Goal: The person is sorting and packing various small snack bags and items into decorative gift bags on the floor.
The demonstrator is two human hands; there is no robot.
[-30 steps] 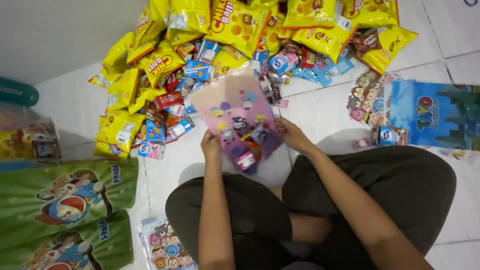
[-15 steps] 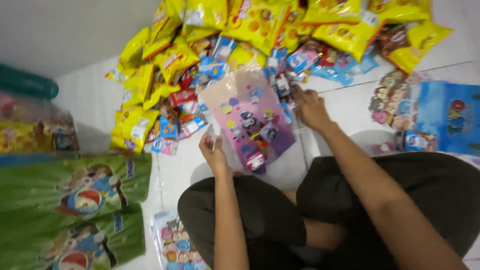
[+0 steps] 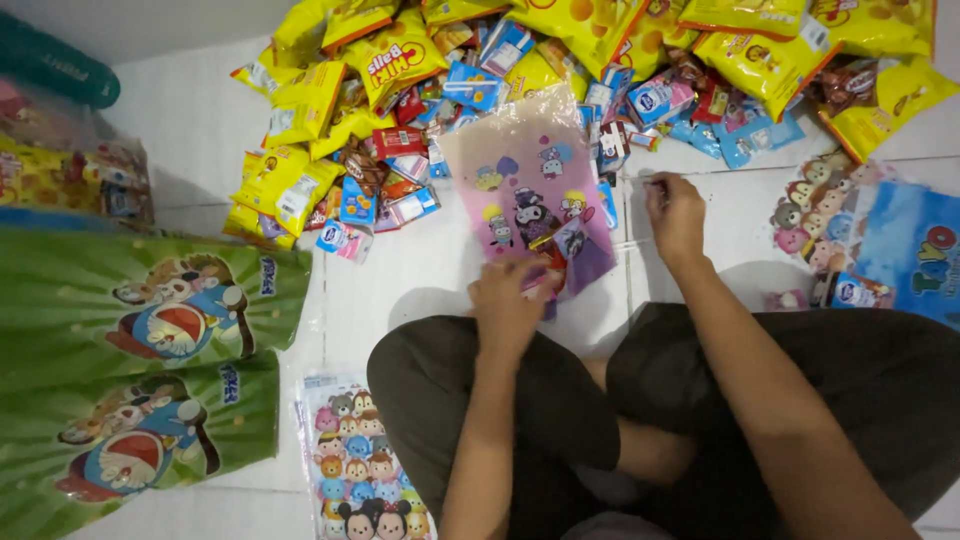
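Person's sitting cross-legged on the white tile floor (image 3: 420, 270), dark trousers, knees nearest the camera. By the left knee there's a clear bag printed with little cartoon animal heads (image 3: 365, 470), and further left two big green cartoon-cat bags (image 3: 150, 310) lying flat.

Left hand (image 3: 510, 300) is clamped on the near edge of a pink cartoon-print plastic bag (image 3: 530, 195), fingers closed over the bottom corner, pinning it just ahead of the knees. The bag lies flat on the tiles, running away from the person toward the snack pile. Right hand (image 3: 675, 215) is just off the bag's right edge, fingers curled in tight on something small; can't tell what it is, too tiny.

Off to the right, a blue cartoon bag (image 3: 910, 260) and a small milk carton (image 3: 850, 292) sit near the right knee.

Past the pink bag it's a heap: yellow snack packets (image 3: 290, 180) all along the back, with small blue and red cartons and wrappers (image 3: 400, 190) mixed in below them.
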